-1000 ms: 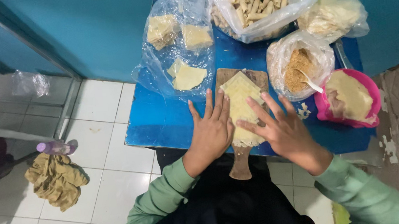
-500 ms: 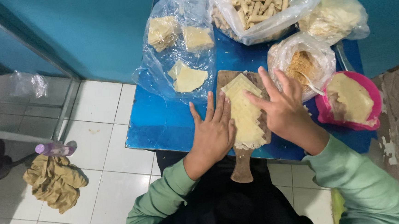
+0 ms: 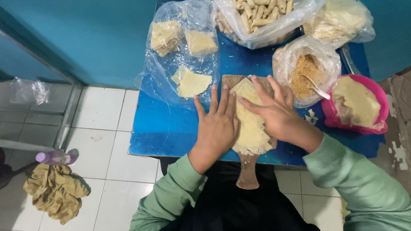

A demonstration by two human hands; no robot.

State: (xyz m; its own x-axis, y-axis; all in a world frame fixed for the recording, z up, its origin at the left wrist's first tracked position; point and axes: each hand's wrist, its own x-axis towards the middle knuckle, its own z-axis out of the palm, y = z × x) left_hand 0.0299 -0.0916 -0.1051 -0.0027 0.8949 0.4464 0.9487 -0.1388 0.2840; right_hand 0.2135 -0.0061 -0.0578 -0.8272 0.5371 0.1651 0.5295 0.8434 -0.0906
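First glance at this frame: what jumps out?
Both hands, left hand and right hand, lie flat on a pale wrapper sheet atop a wooden board at the blue table's near edge. Behind, a clear bag of rolls fills the top; a pink bowl sits right.

Both hands point(image 3: 218, 124) point(image 3: 274, 113) press pale wrappers point(image 3: 251, 129) on a wooden board point(image 3: 247, 175).

The right hand point(image 3: 274, 113) now lies across the pale wrapper sheet point(image 3: 253, 129) on the wooden board point(image 3: 247, 175), its fingers point(image 3: 256, 91) shifted toward the left hand point(image 3: 218, 124), no longer reaching toward the crumb bag point(image 3: 302, 71).
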